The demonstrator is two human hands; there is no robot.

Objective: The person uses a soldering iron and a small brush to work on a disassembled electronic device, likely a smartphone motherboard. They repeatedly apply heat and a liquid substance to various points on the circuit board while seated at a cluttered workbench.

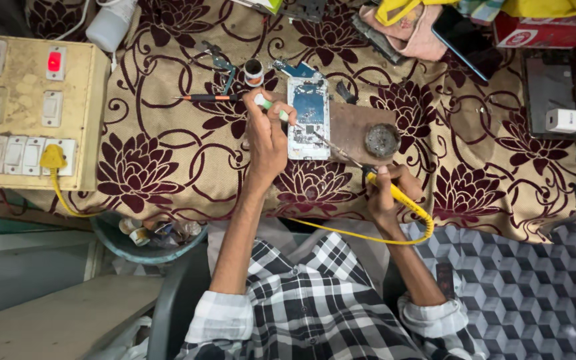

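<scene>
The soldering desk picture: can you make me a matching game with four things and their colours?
Things:
1. soldering iron handle
2. opened phone
3. switch light on the switchboard
4. plug adapter

Colours:
A. red
B. white
C. yellow
D. white frame with a blue board

Pairs: 1-C, 2-D, 3-A, 4-B. The right hand holds the iron.

A woven, matt tan cloth with maroon flowers (pixel 168 160) is spread beneath both hands. A yellow plastic-handled soldering iron with a dull metal tip (pixel 381 183) is gripped in the right hand (pixel 388 193). A glossy white opened phone with bare circuit board (pixel 309 117) is steadied by the left hand (pixel 267 133).
</scene>
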